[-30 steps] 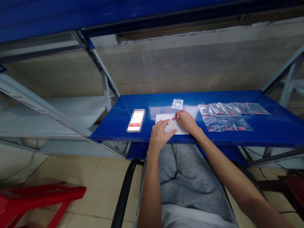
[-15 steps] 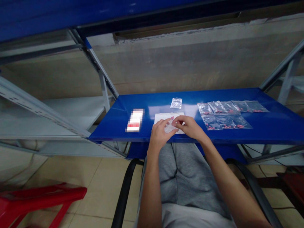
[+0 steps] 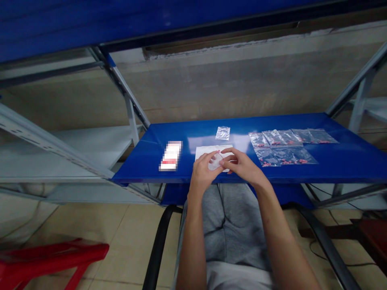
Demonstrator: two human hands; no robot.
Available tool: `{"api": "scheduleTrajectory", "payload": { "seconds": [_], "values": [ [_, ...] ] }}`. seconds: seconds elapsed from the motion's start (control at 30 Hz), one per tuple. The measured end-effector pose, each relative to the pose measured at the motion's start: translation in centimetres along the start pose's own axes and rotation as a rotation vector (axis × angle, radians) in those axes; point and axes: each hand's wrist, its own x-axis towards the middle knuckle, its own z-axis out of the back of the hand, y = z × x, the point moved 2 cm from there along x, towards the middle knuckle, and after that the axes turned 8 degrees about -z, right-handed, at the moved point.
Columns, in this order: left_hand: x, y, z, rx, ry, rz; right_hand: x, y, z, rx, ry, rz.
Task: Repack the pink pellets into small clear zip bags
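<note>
Both hands meet over a white sheet of paper (image 3: 199, 151) near the front edge of the blue shelf. My left hand (image 3: 204, 169) is curled, its index fingertip against tiny pinkish-red beads (image 3: 219, 152). A thin reddish strand (image 3: 221, 156) runs from these beads down to the thumb of my right hand (image 3: 242, 164). That hand's thumb and fingers are bent together around the strand's lower end, and its index tip is close to the beads. The left thumb reaches under the right fingertips. How the beads sit on the strand is too small to tell.
Several clear zip bags (image 3: 290, 155) with small red pieces lie in two rows at the right. Behind the paper is another clear bag (image 3: 223, 133). A blurred-out phone-shaped object (image 3: 171, 155) rests at the left. A red plastic stool (image 3: 60, 255) stands on the floor.
My right fingers have shifted, the index finger stretching up toward the beads and the thumb staying low. The strand between the hands now shows. My left hand has barely moved.
</note>
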Motion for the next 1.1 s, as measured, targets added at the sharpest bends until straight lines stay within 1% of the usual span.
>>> {"api": "scheduleTrajectory", "payload": {
  "seconds": [0.07,0.13,0.3,0.4,0.5,0.63,0.7,0.8,0.97,1.1],
  "values": [
    [0.1,-0.1,0.1,0.014,-0.012,-0.013,-0.2,0.2,-0.6,0.071,-0.015,-0.027],
    [0.2,-0.2,0.1,0.022,-0.028,-0.015,-0.3,0.6,-0.9,0.088,-0.028,-0.025],
    [0.2,-0.2,0.0,0.004,-0.050,0.020,-0.8,1.3,-0.7,0.022,-0.034,0.054],
    [0.4,-0.3,-0.2,0.002,-0.042,0.035,-1.0,1.1,-0.7,-0.017,-0.051,0.093],
    [0.5,-0.4,-0.7,-0.023,-0.020,0.041,-0.9,0.7,-0.3,0.001,-0.075,0.093],
    [0.5,-1.0,-1.4,-0.178,0.024,0.088,-1.1,0.4,1.2,0.001,-0.095,0.101],
    [0.5,-1.2,-1.4,-0.284,0.042,0.128,-1.6,0.6,2.0,-0.043,-0.073,0.111],
    [0.5,-1.3,-1.1,-0.398,0.037,0.172,-2.4,1.0,2.8,-0.109,-0.020,0.126],
    [0.7,-0.7,-1.0,-0.488,0.034,0.245,-3.3,1.3,3.0,-0.140,-0.009,0.130],
    [0.8,-0.4,-1.3,-0.533,-0.026,0.264,-3.3,0.8,3.0,-0.105,0.011,0.075]
  ]
}}
